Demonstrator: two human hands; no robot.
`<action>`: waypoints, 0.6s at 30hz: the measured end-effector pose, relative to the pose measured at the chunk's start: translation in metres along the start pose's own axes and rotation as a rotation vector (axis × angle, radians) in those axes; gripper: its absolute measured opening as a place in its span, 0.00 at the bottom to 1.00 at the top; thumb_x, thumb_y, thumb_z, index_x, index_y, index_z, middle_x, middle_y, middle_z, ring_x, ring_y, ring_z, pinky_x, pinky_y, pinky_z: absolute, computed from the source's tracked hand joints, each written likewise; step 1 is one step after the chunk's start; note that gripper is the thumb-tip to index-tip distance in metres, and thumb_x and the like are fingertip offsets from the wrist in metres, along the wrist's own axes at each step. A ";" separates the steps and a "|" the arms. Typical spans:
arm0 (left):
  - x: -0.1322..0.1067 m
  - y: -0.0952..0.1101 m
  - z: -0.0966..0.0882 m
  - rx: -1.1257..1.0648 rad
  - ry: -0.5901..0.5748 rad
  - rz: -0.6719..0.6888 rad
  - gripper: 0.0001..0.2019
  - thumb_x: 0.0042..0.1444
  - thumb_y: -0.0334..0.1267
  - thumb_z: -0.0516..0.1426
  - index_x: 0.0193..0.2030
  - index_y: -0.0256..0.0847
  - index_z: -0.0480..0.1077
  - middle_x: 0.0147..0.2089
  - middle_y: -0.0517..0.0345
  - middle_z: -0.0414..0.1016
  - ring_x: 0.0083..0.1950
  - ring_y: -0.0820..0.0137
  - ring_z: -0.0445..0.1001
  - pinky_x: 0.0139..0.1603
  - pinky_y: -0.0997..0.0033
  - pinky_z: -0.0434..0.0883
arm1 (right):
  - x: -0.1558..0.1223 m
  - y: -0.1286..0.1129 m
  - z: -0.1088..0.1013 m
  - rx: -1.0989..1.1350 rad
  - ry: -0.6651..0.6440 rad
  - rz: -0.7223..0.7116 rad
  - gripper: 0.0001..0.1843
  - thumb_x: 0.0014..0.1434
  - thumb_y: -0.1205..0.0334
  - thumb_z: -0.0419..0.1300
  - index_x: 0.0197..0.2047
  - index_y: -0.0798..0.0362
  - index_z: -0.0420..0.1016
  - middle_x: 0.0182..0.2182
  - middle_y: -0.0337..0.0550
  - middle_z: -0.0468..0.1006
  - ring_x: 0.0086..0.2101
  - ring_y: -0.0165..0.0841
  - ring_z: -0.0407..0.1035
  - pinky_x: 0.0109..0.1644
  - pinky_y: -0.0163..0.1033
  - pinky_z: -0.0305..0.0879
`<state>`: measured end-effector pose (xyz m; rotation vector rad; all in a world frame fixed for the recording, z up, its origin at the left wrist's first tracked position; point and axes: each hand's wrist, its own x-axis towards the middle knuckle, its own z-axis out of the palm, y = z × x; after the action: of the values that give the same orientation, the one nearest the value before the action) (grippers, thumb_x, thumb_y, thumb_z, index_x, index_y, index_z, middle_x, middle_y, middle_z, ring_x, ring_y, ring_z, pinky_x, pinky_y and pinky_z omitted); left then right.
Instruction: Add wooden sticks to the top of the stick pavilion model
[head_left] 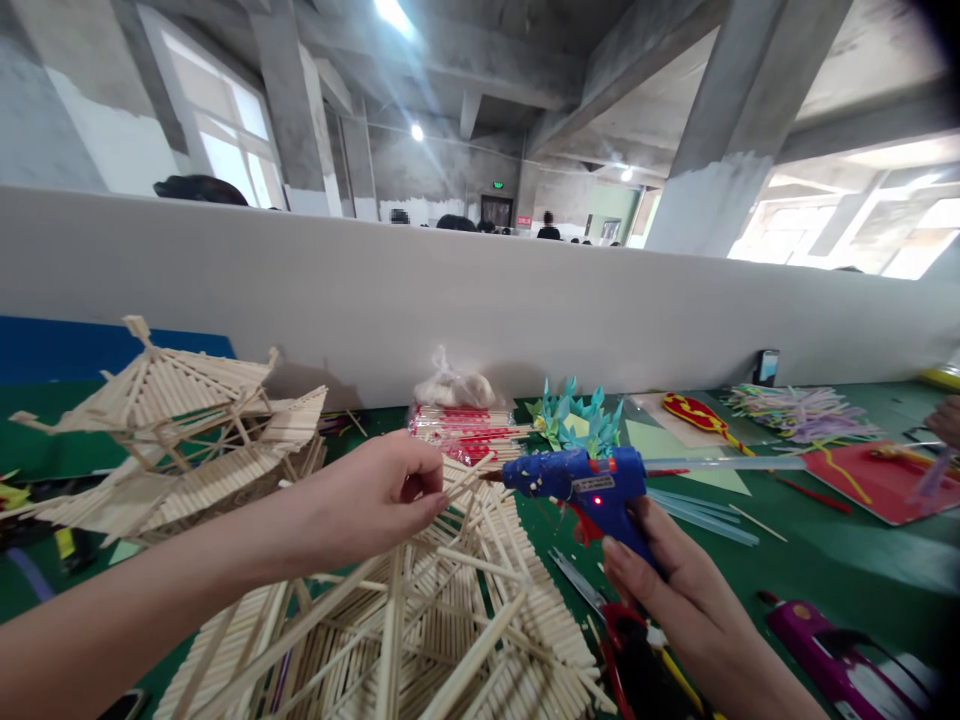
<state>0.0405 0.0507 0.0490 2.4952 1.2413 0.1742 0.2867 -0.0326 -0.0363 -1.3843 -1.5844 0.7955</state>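
Observation:
My right hand (667,570) grips a blue hot glue gun (574,475) with a red light glowing on its side and a clear glue stick (727,463) out of its back. Its nozzle points left, close to a thin wooden stick (461,487) pinched in the fingers of my left hand (397,485). Whether nozzle and stick touch I cannot tell. Below both hands stands a model roof structure (480,610) built of many pale wooden sticks. A second stick-built model, a pavilion (180,400) with upturned eaves, stands on the left.
Red-wrapped bundles of sticks (465,430) and blue folded-paper pieces (577,415) lie along the white partition (480,310). Scissors (585,590) sit right of the model, near a purple device (825,650). Spare glue sticks (705,515) lie rightward. Another person's hand (946,420) shows at the right edge.

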 end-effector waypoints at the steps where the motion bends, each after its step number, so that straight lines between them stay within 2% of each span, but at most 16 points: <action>1: 0.000 0.000 0.000 -0.001 0.002 0.002 0.11 0.50 0.41 0.47 0.23 0.38 0.62 0.24 0.58 0.63 0.27 0.71 0.61 0.27 0.72 0.60 | 0.000 0.000 0.000 -0.008 0.004 0.002 0.19 0.59 0.52 0.49 0.53 0.47 0.60 0.40 0.42 0.69 0.36 0.32 0.63 0.40 0.34 0.62; 5: 0.000 -0.003 0.002 -0.011 0.023 0.015 0.11 0.50 0.40 0.48 0.23 0.38 0.63 0.24 0.58 0.63 0.27 0.72 0.61 0.27 0.72 0.60 | -0.001 -0.001 0.001 -0.015 0.028 -0.008 0.19 0.59 0.52 0.50 0.52 0.48 0.61 0.42 0.43 0.69 0.39 0.34 0.63 0.43 0.36 0.62; 8: -0.001 -0.005 0.002 -0.018 0.018 0.024 0.11 0.51 0.40 0.48 0.23 0.39 0.62 0.24 0.59 0.63 0.27 0.72 0.61 0.27 0.73 0.59 | -0.001 -0.001 0.001 -0.012 0.010 0.000 0.19 0.59 0.52 0.49 0.53 0.48 0.60 0.40 0.43 0.69 0.36 0.34 0.63 0.41 0.36 0.63; 12: -0.001 -0.006 0.003 -0.012 0.015 0.019 0.11 0.51 0.40 0.47 0.22 0.39 0.62 0.24 0.59 0.62 0.27 0.71 0.60 0.27 0.72 0.59 | 0.000 -0.001 0.000 -0.058 0.065 0.000 0.18 0.58 0.52 0.50 0.50 0.48 0.62 0.39 0.43 0.69 0.37 0.34 0.63 0.41 0.37 0.62; 18: 0.000 -0.006 0.003 -0.006 0.015 0.020 0.10 0.51 0.40 0.47 0.23 0.39 0.61 0.24 0.58 0.63 0.27 0.71 0.60 0.28 0.72 0.60 | 0.001 -0.008 -0.001 -0.103 0.033 -0.062 0.15 0.60 0.53 0.48 0.49 0.47 0.61 0.34 0.39 0.69 0.32 0.31 0.62 0.36 0.32 0.62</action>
<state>0.0369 0.0536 0.0437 2.5063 1.2202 0.2025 0.2843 -0.0331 -0.0288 -1.4063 -1.6539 0.6591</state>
